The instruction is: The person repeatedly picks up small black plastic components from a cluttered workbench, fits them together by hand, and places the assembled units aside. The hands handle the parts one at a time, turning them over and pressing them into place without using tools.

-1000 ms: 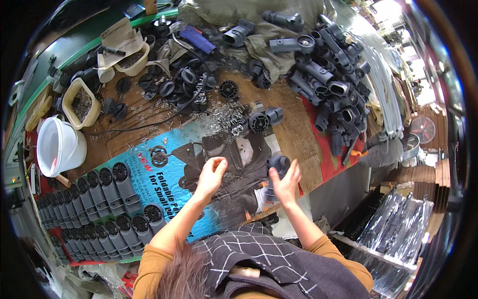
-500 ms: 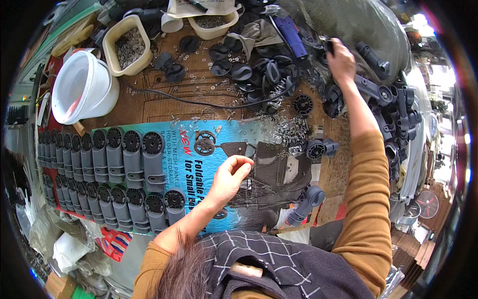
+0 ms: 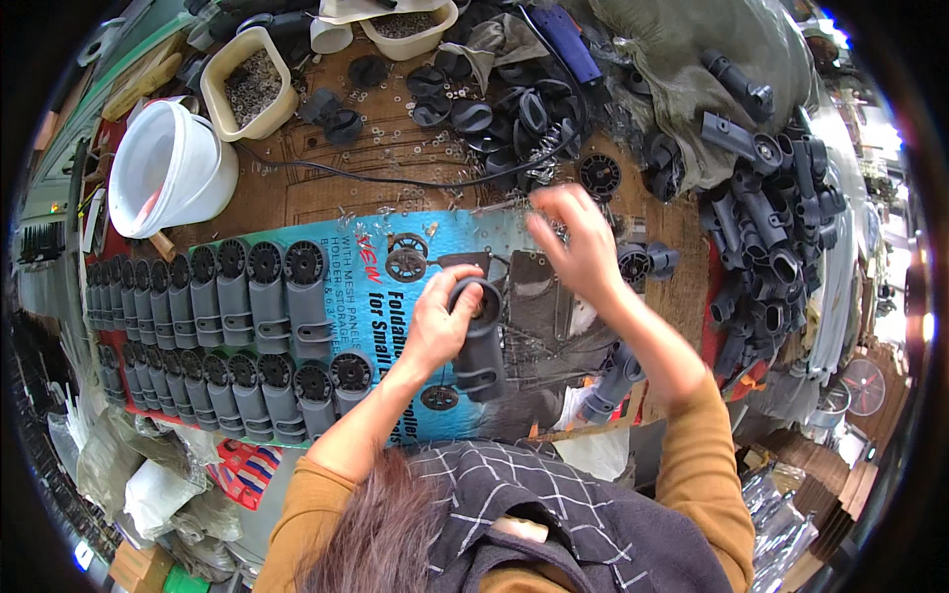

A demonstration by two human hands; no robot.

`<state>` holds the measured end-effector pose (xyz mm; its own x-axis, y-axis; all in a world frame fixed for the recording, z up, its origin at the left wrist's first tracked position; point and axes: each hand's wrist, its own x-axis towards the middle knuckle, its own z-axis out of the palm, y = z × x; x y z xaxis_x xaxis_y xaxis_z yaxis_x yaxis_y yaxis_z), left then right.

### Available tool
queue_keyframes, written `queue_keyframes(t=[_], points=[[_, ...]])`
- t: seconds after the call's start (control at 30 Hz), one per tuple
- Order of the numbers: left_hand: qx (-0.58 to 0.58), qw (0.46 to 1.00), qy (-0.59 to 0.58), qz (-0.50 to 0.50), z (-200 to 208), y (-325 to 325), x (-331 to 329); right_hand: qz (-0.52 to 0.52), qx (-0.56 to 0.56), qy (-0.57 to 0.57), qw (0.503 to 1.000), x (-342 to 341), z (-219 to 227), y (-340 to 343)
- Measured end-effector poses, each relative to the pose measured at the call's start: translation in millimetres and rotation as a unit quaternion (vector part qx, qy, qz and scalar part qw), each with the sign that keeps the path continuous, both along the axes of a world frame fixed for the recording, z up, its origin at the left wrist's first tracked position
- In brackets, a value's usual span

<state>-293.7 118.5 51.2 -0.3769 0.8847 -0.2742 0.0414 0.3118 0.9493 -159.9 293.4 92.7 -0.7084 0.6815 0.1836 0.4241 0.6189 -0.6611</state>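
My left hand is closed round a dark grey plastic housing, its thumb in the hollow round end. The housing stands tilted over the printed blue sheet. Just to the right, my right hand reaches forward with fingers curved and apart, and nothing shows in them. It is over the edge of a scatter of small shiny metal pieces, partly hidden by the hand. Left of my left hand, similar grey housings with black round discs stand in two rows.
Black round knobs and a blue-purple tool with a black cable lie at the back. A heap of grey plastic parts is on the right. Cream tubs of small pieces and a white bucket stand back left.
My right hand has come from the far right back toward the middle. My left hand, pinched with no housing before, now holds a grey housing.
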Motion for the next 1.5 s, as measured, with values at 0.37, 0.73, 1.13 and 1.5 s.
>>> queue_keyframes(t=[0.37,0.73,1.13,1.5], points=[[-0.092,0.975,0.145,-0.143,2,-42,34,0.051,0.295,-0.205,0.932,-117,-29,83],[-0.007,0.966,-0.228,0.119,29,-55,28,-0.235,-0.423,0.082,0.872,42,4,-159],[-0.181,0.949,0.228,-0.123,12,-63,36,-0.217,-0.157,-0.088,0.959,69,-43,-182],[-0.136,0.979,-0.075,-0.130,-24,-63,21,-0.167,-0.380,0.068,0.907,67,-59,-177]])
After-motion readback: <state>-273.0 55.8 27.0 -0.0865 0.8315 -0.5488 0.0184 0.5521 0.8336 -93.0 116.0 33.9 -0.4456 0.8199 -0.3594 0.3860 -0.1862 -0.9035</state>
